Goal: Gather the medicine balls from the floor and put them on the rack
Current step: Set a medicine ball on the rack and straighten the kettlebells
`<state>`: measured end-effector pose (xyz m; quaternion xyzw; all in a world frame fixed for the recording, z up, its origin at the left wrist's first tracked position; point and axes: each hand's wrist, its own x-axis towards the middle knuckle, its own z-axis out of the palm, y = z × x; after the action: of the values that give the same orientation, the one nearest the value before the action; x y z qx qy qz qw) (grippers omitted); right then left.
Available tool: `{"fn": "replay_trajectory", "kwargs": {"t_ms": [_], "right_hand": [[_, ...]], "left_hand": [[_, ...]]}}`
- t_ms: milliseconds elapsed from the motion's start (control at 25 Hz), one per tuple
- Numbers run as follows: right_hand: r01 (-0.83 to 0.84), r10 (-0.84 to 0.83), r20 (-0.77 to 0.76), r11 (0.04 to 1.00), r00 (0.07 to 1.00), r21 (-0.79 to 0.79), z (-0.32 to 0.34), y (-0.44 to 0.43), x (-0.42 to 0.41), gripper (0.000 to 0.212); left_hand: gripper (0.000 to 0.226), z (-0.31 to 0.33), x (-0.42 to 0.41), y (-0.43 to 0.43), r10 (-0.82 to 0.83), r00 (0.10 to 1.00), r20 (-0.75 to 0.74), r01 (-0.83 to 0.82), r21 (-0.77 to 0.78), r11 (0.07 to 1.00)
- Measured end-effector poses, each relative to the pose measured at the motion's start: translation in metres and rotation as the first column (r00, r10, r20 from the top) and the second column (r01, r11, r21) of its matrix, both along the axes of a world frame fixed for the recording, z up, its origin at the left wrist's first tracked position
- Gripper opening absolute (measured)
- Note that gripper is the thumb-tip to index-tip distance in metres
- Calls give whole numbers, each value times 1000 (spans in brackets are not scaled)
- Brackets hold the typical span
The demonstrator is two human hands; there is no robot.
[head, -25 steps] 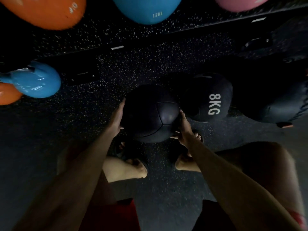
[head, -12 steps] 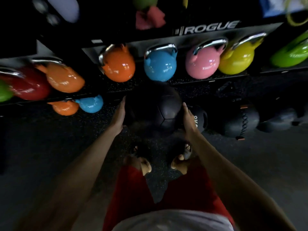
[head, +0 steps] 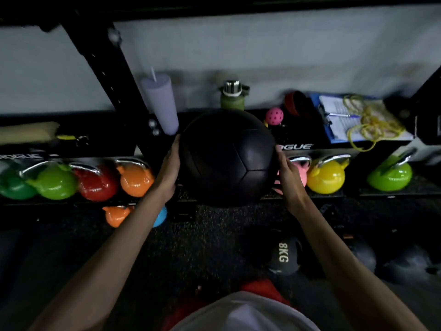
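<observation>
Between left hand [head: 170, 168] and right hand [head: 287, 178], medicine ball [head: 226, 158]; seams rightward.

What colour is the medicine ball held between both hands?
Black: the medicine ball, seen best in the head view.

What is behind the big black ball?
A green bottle pokes up above the ball, and a pink kettlebell peeks out on its right, behind the right hand. The bottle's bottom and anything else straight behind the ball are covered.
</observation>
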<state>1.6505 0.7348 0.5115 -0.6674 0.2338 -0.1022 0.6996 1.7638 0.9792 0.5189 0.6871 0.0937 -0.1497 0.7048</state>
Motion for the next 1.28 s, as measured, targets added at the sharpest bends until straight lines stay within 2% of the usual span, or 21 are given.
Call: {"fn": "replay_trajectory", "kwargs": {"t_ms": [120,240,320,520,600,800,880,960,1080,1120,1240,1280], "right_hand": [[-18,39,140,989,989,-148,40,-5,13,51],[54,8,212,957,977,-286,81,-8,27,78],[106,-13,255,928,967,-356,109,-8,35,84],[186,-17,403,904,915,-385,170,-8,53,79],[191,-7,464,917,886,-351,194,-6,58,75],[214,65,655,916,753,-338,255,5,73,60],[212,93,705,919,703,-333,280,10,88,60],[202,122,730,918,673,-340,303,17,107,59],[195,119,781,935,613,-296,325,33,139,48],[190,106,799,945,592,-266,327,39,148,44],[174,95,814,957,572,-234,323,53,185,39],[161,114,802,954,586,-253,315,57,197,40]], "left_hand": [[44,50,-5,-6,5,993,115,0,-45,999],[54,96,-8,-4,-15,970,242,31,-60,998],[56,120,-9,-2,24,956,292,1,-84,996],[52,174,-12,-6,101,907,408,-37,-162,986],[51,199,-14,-7,141,888,437,-55,-204,977],[48,255,1,-1,249,832,496,-91,-320,943],[48,279,16,3,296,806,512,-104,-370,923],[53,303,38,8,337,777,533,-106,-416,903],[72,334,86,20,440,742,505,-175,-487,856],[70,341,100,24,479,728,490,-216,-499,839],[30,349,126,27,587,622,518,-325,-511,796],[23,346,134,27,616,578,535,-359,-511,781]]}}
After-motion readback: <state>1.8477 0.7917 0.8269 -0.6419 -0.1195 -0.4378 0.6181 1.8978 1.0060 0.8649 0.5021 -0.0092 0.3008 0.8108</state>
